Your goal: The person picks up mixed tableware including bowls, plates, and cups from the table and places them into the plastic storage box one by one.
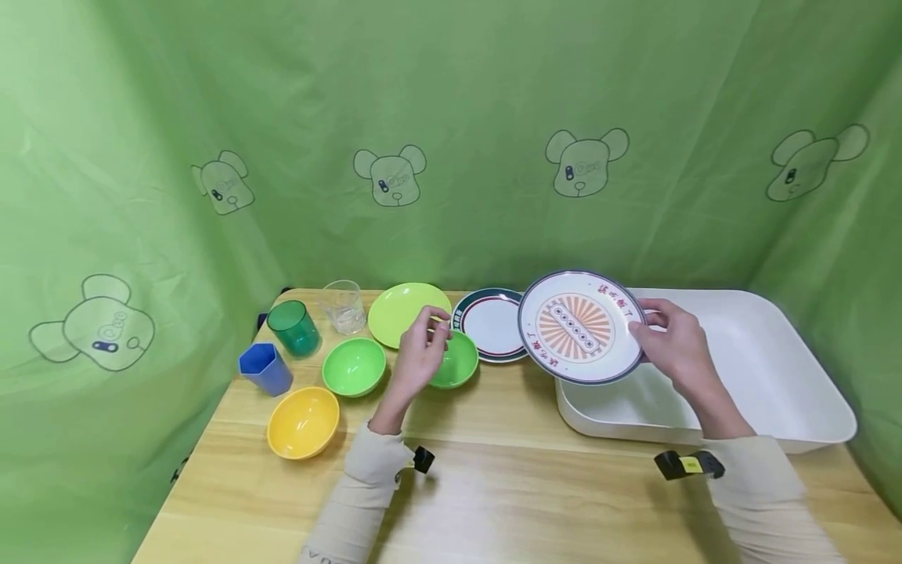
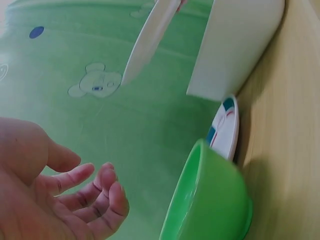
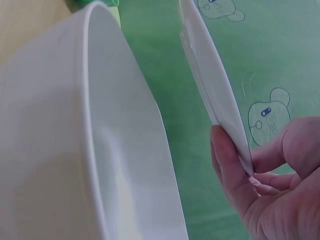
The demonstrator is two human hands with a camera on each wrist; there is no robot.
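Note:
My right hand [image 1: 672, 341] pinches the rim of a white plate [image 1: 578, 327] with an orange sunburst print and dark edge, thumb on its face and fingers behind. In the head view the plate is raised, overlapping the left end of a white bin [image 1: 705, 431]. The right wrist view shows the plate [image 3: 212, 75] edge-on beside the bin's wall. My left hand [image 1: 421, 348] hovers over a green bowl [image 1: 456, 362], its fingers loosely bent with nothing in them. Behind that bowl lies a dark-rimmed white plate [image 1: 493, 325], also visible low in the left wrist view.
On the table's left stand a yellow-green plate [image 1: 405, 309], another green bowl [image 1: 355, 368], a yellow bowl [image 1: 303, 423], a blue cup [image 1: 265, 370], a green cup [image 1: 294, 329] and a clear glass [image 1: 344, 307]. A green curtain [image 1: 479, 219] hangs behind the table.

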